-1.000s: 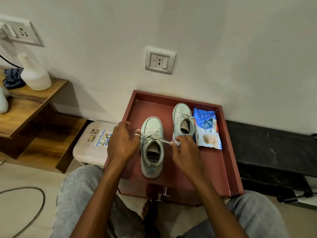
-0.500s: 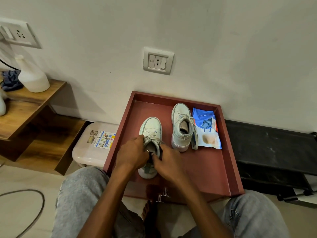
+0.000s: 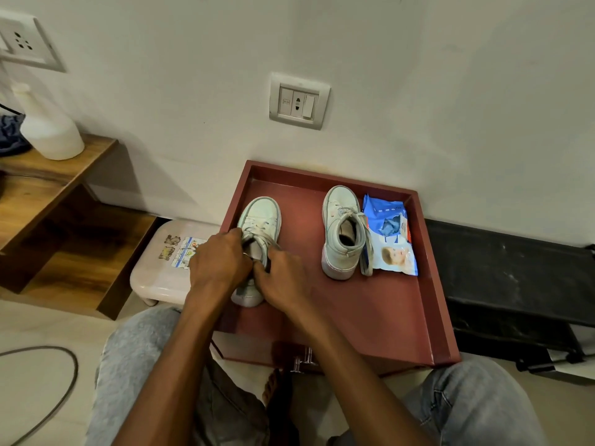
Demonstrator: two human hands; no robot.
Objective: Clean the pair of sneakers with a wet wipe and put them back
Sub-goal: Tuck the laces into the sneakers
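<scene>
A white spray bottle (image 3: 48, 130) stands on a wooden shelf (image 3: 54, 185) at the far left, with a dark cable (image 3: 66, 386) curving over the floor below it. Next comes a small white stool (image 3: 151, 275) with stickers on its seat, pushed against the left side of a dark red table (image 3: 370, 320) with a raised rim.

On the table's left part stands the first sneaker (image 3: 262, 217), pale and upright, its toe towards the wall. The left hand (image 3: 219, 265) has its fingers clenched over the laces and tongue at the shoe's opening. The right hand (image 3: 283, 281) grips the collar from the other side, fingers curled in against it, so both hands meet over the shoe.

Well apart to the right stands the second sneaker (image 3: 341, 239), also upright, toe to the wall, its loose lace (image 3: 367, 265) trailing down. Touching its right side lies a blue wet wipes pack (image 3: 391, 239), flat on the table. A switch plate (image 3: 299, 101) sits on the wall above.
</scene>
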